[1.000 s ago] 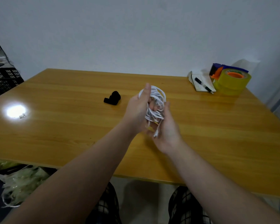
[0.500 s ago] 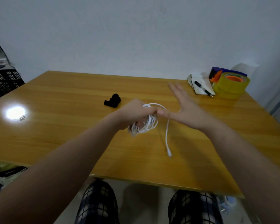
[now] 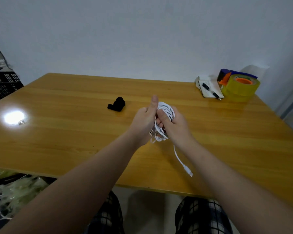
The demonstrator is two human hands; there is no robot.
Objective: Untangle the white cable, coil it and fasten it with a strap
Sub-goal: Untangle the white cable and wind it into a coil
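Both the left hand (image 3: pixel 145 119) and right hand (image 3: pixel 173 123) clasp the white cable (image 3: pixel 165 109) bundle above the bench (image 3: pixel 74 132); better to wind its dangling tail in snugly before reaching for the black strap (image 3: pixel 116 104).

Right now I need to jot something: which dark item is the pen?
The slim black pen lying on the notepad at far right; the black strap is a stubby roll.

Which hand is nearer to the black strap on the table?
Left. The left hand is just right of the black strap; the right hand lies beyond it, farther right.
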